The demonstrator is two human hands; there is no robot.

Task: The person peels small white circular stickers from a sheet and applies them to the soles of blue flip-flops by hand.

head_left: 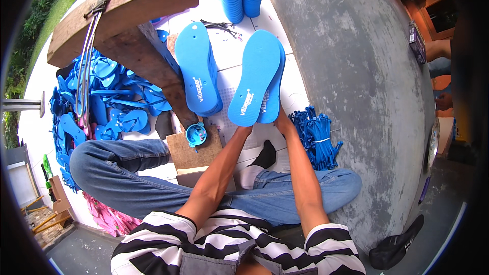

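Note:
Two or more blue flip-flop soles (257, 79), lying one over another and slightly fanned, are in front of me. My left hand (245, 131) grips their near end from the left, and my right hand (280, 124) holds the same end from the right. The soles hide most of the fingers on both hands. Just left of them, apart from my hands, stands a neat stack of blue soles (196, 66) with small holes in them. To the right of my right forearm lies a bundle of blue flip-flop straps (321, 140).
A thick wooden beam stand (137, 7) with a long metal tool (84, 79) rises at left. Behind it are heaped blue flip-flops (109, 97). A small blue cup (196, 135) sits on a wooden board (196, 154). More sole stacks (234, 0) stand far ahead; pink pieces (107, 214) lie lower left.

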